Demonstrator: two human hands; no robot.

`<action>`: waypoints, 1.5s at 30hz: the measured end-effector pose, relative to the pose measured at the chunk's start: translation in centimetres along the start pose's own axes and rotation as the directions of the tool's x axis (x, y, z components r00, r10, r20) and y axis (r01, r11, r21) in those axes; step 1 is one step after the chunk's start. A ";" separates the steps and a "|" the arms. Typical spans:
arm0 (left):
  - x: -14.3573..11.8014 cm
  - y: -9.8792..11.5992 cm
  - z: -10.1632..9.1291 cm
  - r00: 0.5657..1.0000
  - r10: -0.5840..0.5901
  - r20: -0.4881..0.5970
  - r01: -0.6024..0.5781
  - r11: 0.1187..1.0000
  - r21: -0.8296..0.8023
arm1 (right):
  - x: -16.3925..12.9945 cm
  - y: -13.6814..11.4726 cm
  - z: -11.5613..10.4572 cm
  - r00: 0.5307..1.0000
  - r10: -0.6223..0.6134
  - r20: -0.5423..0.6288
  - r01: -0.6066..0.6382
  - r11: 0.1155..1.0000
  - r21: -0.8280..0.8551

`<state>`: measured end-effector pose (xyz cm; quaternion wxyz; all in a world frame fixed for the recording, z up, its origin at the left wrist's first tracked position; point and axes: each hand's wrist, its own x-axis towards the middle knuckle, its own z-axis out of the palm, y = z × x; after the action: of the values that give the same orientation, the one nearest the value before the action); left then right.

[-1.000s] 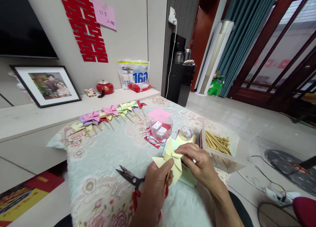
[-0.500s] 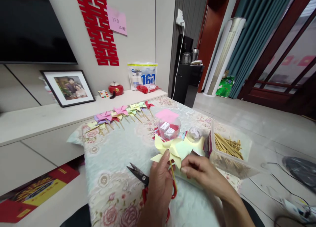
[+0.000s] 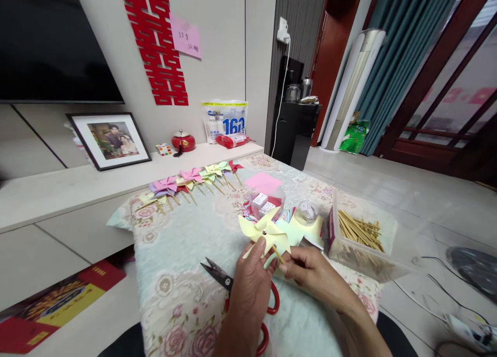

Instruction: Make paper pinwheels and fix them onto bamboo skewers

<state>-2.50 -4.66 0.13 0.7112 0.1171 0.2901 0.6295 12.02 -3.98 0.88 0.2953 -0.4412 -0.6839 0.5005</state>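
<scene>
A pale yellow paper pinwheel (image 3: 267,234) on a thin wooden stick (image 3: 278,253) is between my hands over the table. My left hand (image 3: 254,269) grips the pinwheel, its thumb just below the dark pin at the centre. With thumb and fingers, my right hand (image 3: 306,266) pinches the stick below the blades. Red-handled scissors (image 3: 219,274) lie partly under my left hand, blades pointing to the upper left. Behind the pinwheel, sheets of coloured paper (image 3: 295,230) are stacked, partly hidden by it.
Finished pinwheels (image 3: 190,176) lie in a row along the far left edge. A clear tub (image 3: 365,258) of wooden sticks stands at the right. Round clear containers (image 3: 308,211) and pink paper (image 3: 264,182) sit behind my hands. A flowered cloth (image 3: 174,253) covers the table.
The pinwheel has tilted, its stick now slanting to the lower right. My right hand has moved slightly left and taken hold of the stick. More of the scissors' red handles shows.
</scene>
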 end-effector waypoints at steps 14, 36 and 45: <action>0.5 2.3 -1.0 0.998 0.066 -0.025 -0.050 0.915 0.401 | -1.8 -1.3 -3.1 0.990 -0.098 -0.097 0.036 0.862 -0.506; 0.1 0.3 -0.7 0.998 0.006 0.056 -0.038 0.802 0.596 | -1.7 -2.1 -2.0 0.725 -0.639 -0.257 0.316 0.641 -0.699; 0.3 -0.3 -1.1 0.996 -0.023 0.092 -0.039 0.787 0.615 | -1.0 -1.4 -1.7 0.730 -0.656 -0.193 0.344 0.596 -0.725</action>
<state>-2.82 -4.60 -0.99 0.6443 0.3733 0.4453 0.4972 13.46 -4.34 2.78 0.4034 -0.3983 -0.8237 0.0117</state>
